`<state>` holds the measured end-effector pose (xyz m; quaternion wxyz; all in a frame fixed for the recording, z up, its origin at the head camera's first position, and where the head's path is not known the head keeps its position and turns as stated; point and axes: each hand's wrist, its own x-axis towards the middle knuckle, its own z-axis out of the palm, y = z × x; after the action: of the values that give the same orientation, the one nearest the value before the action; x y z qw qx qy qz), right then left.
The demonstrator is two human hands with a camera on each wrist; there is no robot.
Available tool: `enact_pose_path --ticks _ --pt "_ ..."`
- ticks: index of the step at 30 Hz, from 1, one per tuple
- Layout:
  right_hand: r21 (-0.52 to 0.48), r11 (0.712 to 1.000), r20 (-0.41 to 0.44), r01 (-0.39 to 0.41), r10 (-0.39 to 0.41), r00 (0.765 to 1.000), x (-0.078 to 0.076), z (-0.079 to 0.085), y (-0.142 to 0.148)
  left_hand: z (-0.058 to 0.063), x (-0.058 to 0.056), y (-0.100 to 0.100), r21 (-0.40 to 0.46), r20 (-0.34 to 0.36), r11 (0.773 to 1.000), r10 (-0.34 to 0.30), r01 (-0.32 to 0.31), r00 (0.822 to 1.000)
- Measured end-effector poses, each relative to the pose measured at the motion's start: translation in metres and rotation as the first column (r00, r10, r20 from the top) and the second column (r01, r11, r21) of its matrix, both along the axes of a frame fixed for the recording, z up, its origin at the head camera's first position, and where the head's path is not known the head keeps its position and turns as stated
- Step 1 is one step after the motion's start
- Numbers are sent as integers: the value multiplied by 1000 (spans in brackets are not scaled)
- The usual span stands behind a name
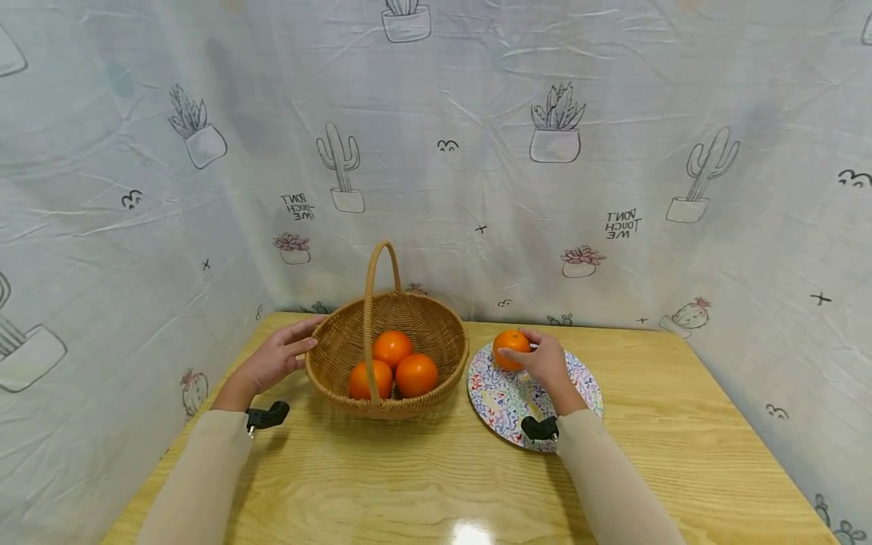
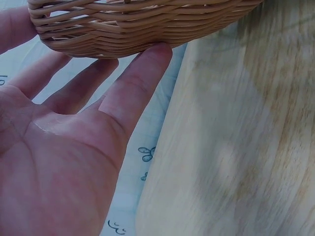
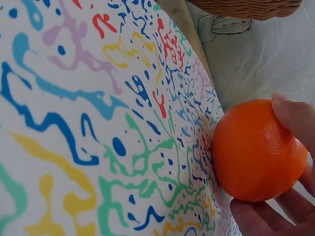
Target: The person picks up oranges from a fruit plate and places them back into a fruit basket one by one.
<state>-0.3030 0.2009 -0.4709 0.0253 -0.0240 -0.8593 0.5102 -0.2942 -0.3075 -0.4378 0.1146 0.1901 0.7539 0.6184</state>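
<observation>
My right hand [image 1: 546, 363] grips an orange [image 1: 511, 350] between thumb and fingers at the far left part of a round plate [image 1: 493, 401] with a colourful squiggle pattern. In the right wrist view the orange [image 3: 261, 150] sits right at the plate's surface, the thumb on one side and fingertips on the other. A wicker basket [image 1: 443, 325] with a tall arched handle holds three more oranges [image 1: 417, 375]. My left hand [image 1: 275, 357] rests against the basket's left side, fingers extended. The left wrist view shows its fingertips touching the woven wall [image 2: 123, 22] from outside.
Both things stand on a light wooden table [image 1: 409, 484], the basket left of the plate. A pale cloth [image 1: 477, 189] printed with cactus drawings hangs behind the table and at both sides. Each wrist carries a small black camera mount [image 1: 268, 415].
</observation>
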Motion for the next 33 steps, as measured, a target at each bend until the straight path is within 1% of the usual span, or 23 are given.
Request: enact_pose_path --ticks 8,15,19,25,28,33 --pt "20 1000 17 9 -9 1000 -3 2 1 2 -2 2 -3 6 1000 1 -1 1000" --pt "37 999 1 3 -3 1000 -5 7 0 6 0 4 10 24 1000 5 -6 1000" --pt "56 998 -12 0 1 1000 -6 7 -1 5 0 4 13 26 1000 6 -6 1000" --pt "87 996 -11 -26 27 1000 -6 5 -2 2 2 1 13 22 1000 10 -10 1000" --pt "110 994 -14 -29 30 999 -5 6 -1 2 2 1 10 12 1000 13 -13 1000" --pt "118 992 -8 -38 40 999 -7 11 3 4 0 4 4 15 1000 16 -16 1000"
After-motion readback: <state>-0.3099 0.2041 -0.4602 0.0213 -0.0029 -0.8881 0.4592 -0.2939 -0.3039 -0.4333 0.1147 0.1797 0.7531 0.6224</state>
